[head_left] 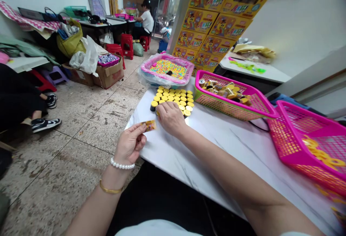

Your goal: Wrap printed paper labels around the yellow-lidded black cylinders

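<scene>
Yellow caps (182,99) topped short dark containers (152,108), set in close rows on the white, grey-veined surface (211,153) at frame centre. The hands were apart. The left hand (131,140), left of centre, pinched a small printed label (150,125) between thumb and fingers; its print was too small to read. The right hand (171,118) lay over the near edge of the rows; whether it gripped a container could not be determined. Yellow cartons (198,20), upper right, bore a cartoon figure and large multicoloured lettering, not legible.
</scene>
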Tool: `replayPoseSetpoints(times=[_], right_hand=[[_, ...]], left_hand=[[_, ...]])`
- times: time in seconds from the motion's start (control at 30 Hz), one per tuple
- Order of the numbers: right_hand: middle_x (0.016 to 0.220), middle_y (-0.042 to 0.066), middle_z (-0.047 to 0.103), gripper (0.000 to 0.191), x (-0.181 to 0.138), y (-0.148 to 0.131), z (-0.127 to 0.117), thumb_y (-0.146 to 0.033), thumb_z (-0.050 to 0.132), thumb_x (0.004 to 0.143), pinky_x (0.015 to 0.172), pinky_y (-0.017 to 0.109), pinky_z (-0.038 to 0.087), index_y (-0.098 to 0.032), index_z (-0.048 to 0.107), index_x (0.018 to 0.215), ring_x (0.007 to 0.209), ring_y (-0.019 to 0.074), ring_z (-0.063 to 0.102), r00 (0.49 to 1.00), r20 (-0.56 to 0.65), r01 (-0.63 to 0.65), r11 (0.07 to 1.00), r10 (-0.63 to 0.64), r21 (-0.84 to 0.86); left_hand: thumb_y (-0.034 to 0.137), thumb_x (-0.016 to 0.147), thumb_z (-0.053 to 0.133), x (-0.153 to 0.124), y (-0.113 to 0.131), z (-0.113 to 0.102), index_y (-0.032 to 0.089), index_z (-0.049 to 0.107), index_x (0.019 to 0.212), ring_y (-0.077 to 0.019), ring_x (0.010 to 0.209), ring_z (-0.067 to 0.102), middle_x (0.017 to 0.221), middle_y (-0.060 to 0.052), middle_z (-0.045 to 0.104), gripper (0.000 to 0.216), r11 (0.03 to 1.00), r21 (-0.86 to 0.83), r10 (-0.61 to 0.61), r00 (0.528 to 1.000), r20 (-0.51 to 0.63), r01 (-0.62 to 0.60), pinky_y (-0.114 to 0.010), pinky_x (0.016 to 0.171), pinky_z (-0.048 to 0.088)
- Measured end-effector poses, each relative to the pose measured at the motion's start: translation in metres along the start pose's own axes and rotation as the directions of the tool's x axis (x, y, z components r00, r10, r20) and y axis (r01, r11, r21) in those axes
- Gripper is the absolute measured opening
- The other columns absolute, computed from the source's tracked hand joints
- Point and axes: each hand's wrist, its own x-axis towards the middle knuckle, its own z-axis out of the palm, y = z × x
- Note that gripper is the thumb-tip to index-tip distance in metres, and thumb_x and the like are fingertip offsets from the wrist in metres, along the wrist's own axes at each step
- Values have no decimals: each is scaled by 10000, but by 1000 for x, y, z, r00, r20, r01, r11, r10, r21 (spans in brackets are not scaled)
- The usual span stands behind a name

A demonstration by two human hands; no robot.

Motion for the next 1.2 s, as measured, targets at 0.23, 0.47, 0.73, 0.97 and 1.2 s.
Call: replayPoseSetpoints(times=[0.23,0.47,0.73,0.97,1.2], right_hand=[[987,67,683,240,-19,2,-45,-342,686,833,795,357,531,-214,696,1037,865,197,645,934,-35,-199,600,355,775],[890,28,734,309,-32,-10,-64,-405,814,707,813,355,552,-226,748,950,819,173,673,875,282,-354,123,392,927],[947,66,710,173,-45,-26,-73,-286,739,786,876,412,543,-233,722,950,914,227,657,926,-118,-196,723,359,662],[799,7,677,307,-54,-35,-64,-429,767,769,648,329,571,-231,621,951,701,176,675,823,298,-429,184,484,884],[869,10,687,267,-64,-33,-67,-344,818,741,731,335,601,-240,682,946,750,163,684,811,150,-313,204,565,927]], left_hand=[[73,809,668,4,6,4,53,689,819,30,372,392,820,-81,732,30,984,-114,-134,989,64,140,-73,293,198],[105,780,725,7,-1,13,94,650,808,18,350,371,668,10,627,80,973,-162,-144,981,128,164,-79,282,182],[154,775,744,10,-12,18,76,668,796,1,397,439,690,-32,666,110,993,-96,-53,994,91,61,-88,292,199],[279,777,770,4,-21,21,75,683,746,-50,488,502,649,-48,642,224,998,-59,28,996,81,-23,-119,330,281],[302,665,874,-7,-29,15,98,745,926,-67,622,563,767,-36,651,355,986,48,156,983,100,-162,-155,496,464]])
